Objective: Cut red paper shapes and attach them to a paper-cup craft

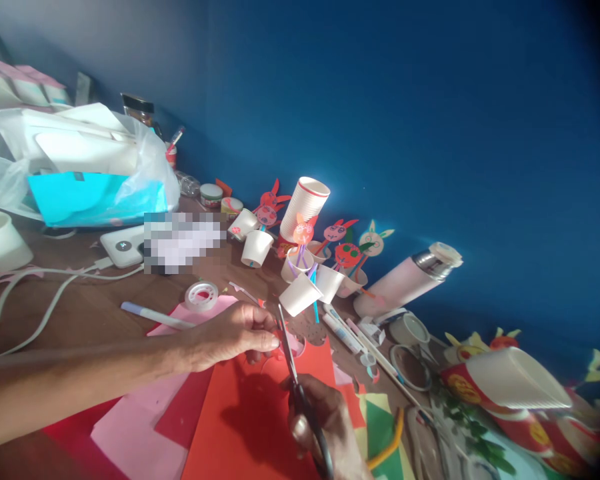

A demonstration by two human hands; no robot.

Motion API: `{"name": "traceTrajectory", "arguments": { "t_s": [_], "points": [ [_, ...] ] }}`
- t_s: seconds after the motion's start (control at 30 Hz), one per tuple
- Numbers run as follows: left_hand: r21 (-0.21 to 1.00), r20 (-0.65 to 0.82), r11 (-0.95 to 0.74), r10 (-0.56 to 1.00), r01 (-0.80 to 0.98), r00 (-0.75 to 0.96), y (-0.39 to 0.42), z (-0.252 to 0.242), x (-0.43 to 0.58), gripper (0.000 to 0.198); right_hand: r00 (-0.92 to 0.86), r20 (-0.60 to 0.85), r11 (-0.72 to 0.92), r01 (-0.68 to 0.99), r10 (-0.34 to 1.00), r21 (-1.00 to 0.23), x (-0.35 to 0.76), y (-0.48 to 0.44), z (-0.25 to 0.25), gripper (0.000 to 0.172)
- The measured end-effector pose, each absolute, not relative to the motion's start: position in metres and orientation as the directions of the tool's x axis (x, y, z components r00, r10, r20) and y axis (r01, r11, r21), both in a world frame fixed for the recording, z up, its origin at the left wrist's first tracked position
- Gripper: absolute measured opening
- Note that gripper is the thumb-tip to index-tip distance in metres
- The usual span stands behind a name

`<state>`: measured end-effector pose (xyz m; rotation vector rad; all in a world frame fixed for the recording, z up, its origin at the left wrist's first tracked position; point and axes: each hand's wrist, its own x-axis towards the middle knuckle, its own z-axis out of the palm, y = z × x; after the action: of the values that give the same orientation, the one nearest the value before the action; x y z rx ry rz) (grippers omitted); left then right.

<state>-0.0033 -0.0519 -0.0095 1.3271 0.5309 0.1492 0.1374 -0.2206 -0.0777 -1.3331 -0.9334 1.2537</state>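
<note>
My left hand reaches in from the left and pinches a small pink paper piece between thumb and fingers. Just below it, my right hand grips black-handled scissors; their blades point up into the pink piece. Both hands hover over a red-orange paper sheet that lies on pink sheets and a darker red one on the brown table.
A tape roll and a pen lie just beyond my left hand. Behind stand paper cups, a tall cup stack, paper bunny figures on straws, a pink flask and a bagged box. White cables cross the left.
</note>
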Motion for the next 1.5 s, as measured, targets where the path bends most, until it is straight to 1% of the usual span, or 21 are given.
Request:
{"name": "traceTrajectory", "arguments": {
  "t_s": [0.27,0.4,0.6,0.77,1.0,1.2,1.43,1.5],
  "points": [
    [0.951,-0.308,0.154,0.426,0.267,0.851,-0.048,-0.015,-0.002,0.016,0.154,-0.221,-0.218,-0.037,0.963,-0.975,0.143,-0.223,-0.079,0.057],
    [0.949,-0.314,0.144,0.432,0.279,0.846,-0.047,-0.013,-0.002,0.016,0.143,-0.228,-0.226,-0.033,0.963,-0.974,0.145,-0.225,-0.081,0.06],
    [0.953,-0.298,0.175,0.414,0.246,0.86,-0.045,-0.015,-0.001,0.016,0.145,-0.252,-0.251,-0.024,0.957,-0.968,0.146,-0.225,-0.084,0.052],
    [0.948,-0.309,0.199,0.399,0.248,0.863,-0.044,-0.014,-0.001,0.012,0.176,-0.283,-0.285,-0.015,0.943,-0.959,0.143,-0.222,-0.076,0.045],
    [0.939,-0.326,0.243,0.395,0.244,0.859,-0.047,-0.007,-0.003,0.013,0.175,-0.278,-0.279,-0.016,0.945,-0.96,0.142,-0.222,-0.075,0.043],
    [0.946,-0.303,0.238,0.414,0.219,0.858,-0.047,-0.012,-0.002,0.015,0.18,-0.282,-0.283,-0.023,0.942,-0.959,0.141,-0.221,-0.076,0.037],
    [0.944,-0.315,0.233,0.437,0.232,0.842,-0.046,-0.011,-0.001,0.013,0.184,-0.271,-0.271,-0.027,0.945,-0.962,0.14,-0.22,-0.075,0.047],
    [0.945,-0.313,0.233,0.434,0.231,0.845,-0.046,-0.011,-0.001,0.012,0.177,-0.266,-0.267,-0.02,0.948,-0.964,0.14,-0.22,-0.076,0.047]
  ]
}}
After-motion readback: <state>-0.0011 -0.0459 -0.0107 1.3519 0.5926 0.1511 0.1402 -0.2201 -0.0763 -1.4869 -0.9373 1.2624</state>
